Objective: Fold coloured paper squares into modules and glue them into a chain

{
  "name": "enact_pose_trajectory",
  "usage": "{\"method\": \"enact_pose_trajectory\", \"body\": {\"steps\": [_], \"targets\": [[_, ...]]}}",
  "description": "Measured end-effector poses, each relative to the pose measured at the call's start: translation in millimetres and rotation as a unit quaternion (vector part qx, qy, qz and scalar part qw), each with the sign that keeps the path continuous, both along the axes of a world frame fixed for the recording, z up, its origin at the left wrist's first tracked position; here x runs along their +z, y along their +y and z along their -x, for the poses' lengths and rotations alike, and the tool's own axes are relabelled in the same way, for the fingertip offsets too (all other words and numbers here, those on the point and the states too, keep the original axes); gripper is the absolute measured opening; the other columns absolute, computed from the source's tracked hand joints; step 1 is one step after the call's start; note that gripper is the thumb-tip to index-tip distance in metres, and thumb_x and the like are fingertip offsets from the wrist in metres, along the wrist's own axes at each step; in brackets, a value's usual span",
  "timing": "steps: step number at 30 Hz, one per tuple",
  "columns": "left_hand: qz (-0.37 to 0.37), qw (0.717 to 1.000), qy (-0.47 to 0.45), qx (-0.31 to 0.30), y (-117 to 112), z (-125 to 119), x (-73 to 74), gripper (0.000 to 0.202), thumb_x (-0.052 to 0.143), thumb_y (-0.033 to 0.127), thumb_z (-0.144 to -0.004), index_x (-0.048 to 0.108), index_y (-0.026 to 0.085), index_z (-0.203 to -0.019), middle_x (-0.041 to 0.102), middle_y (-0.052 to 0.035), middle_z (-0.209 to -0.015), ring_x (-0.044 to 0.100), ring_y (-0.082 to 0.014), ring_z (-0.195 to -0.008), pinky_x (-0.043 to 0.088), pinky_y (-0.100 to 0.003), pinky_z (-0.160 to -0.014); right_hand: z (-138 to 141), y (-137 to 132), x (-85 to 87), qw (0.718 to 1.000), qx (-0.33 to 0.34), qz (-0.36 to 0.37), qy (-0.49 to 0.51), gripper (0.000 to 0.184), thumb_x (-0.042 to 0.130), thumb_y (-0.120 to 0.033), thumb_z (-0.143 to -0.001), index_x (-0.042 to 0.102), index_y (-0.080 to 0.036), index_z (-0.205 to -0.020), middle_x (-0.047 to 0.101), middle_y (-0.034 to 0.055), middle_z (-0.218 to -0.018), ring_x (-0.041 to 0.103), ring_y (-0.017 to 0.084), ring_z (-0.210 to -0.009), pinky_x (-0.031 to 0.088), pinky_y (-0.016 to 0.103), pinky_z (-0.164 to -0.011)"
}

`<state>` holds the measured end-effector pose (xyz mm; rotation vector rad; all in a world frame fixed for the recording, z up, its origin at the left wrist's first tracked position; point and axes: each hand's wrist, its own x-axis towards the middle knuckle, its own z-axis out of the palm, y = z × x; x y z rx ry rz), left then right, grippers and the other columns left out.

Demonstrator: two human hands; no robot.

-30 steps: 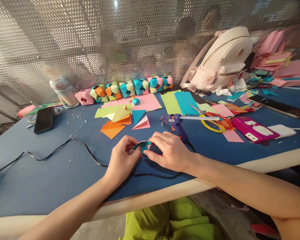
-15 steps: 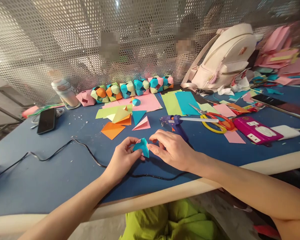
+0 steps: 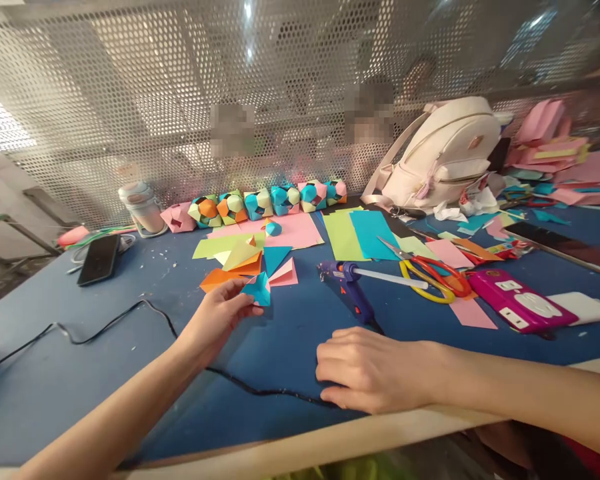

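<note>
My left hand (image 3: 215, 319) pinches a small folded teal paper piece (image 3: 259, 291) with a pink inner side, held just above the blue table (image 3: 105, 373). My right hand (image 3: 367, 369) rests on the table near the front edge, fingers curled loosely over a black cable (image 3: 260, 390), holding nothing. A blue glue gun (image 3: 353, 290) lies just beyond my right hand. Loose orange, yellow, teal and pink folded papers (image 3: 253, 260) lie beyond my left hand.
A row of folded paper cubes (image 3: 260, 201) lines the perforated metal screen. Green and teal sheets (image 3: 357, 235), scissors (image 3: 430, 272), a pink power strip (image 3: 517, 303), a white backpack (image 3: 447, 157), a phone (image 3: 97, 259) and a bottle (image 3: 141, 208) are on the table.
My right hand let go of the teal piece and dropped back to the table's front edge. My left hand carried the piece up and away toward the loose papers.
</note>
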<state>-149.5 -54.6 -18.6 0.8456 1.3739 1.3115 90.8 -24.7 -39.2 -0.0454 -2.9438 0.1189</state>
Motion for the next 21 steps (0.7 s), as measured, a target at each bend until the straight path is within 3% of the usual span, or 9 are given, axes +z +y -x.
{"method": "enact_pose_trajectory", "body": {"steps": [4,7,14,17,21], "targets": [[0.007,1.000,0.013,0.011,25.2,-2.1,16.5,0.015,0.065,0.006,-0.066,0.068,0.012,-0.080,0.065,-0.0041,-0.080,0.061,-0.0106,-0.063,0.055,-0.028,-0.070,5.8,6.0,-17.8,0.999,0.016,0.013,0.032,0.020,0.053,-0.029,-0.090,0.060,-0.015,-0.079,0.059,0.0011,-0.070,0.047,0.012,-0.058,0.029,0.028,-0.056],[-0.032,0.999,0.007,-0.012,56.3,-13.0,22.4,0.016,0.062,0.004,-0.067,0.066,0.011,-0.081,0.064,-0.0039,-0.078,0.061,-0.0100,-0.061,0.055,-0.027,-0.071,8.5,5.8,-28.7,0.998,0.008,0.013,0.057,0.021,0.049,-0.028,-0.090,0.058,-0.016,-0.075,0.056,0.0009,-0.067,0.046,0.013,-0.057,0.028,0.029,-0.055],[-0.078,0.996,0.021,-0.024,136.0,-42.7,9.6,0.036,0.059,0.004,-0.069,0.054,0.010,-0.104,0.062,-0.0054,-0.081,0.066,-0.0139,-0.069,0.054,-0.032,-0.074,3.1,6.0,-27.5,0.998,0.005,0.006,0.056,0.019,0.049,-0.027,-0.088,0.056,-0.017,-0.073,0.055,0.0010,-0.069,0.044,0.013,-0.059,0.030,0.028,-0.057],[-0.088,0.994,0.069,-0.016,147.5,-33.0,6.3,0.042,0.063,0.007,-0.066,0.054,0.011,-0.107,0.061,-0.0062,-0.090,0.064,-0.0126,-0.064,0.053,-0.032,-0.068,1.6,7.1,-25.1,0.999,0.012,0.005,0.047,0.020,0.050,-0.028,-0.088,0.055,-0.018,-0.072,0.053,0.0004,-0.068,0.043,0.013,-0.059,0.030,0.028,-0.058],[-0.120,0.983,0.140,0.009,145.8,8.4,15.1,0.028,0.065,0.017,-0.067,0.061,0.012,-0.095,0.062,-0.0067,-0.096,0.063,-0.0132,-0.070,0.051,-0.029,-0.065,2.2,7.9,-25.8,0.999,0.022,0.014,0.045,0.019,0.050,-0.026,-0.087,0.053,-0.018,-0.070,0.051,-0.0004,-0.066,0.040,0.013,-0.058,0.030,0.028,-0.056]]}}
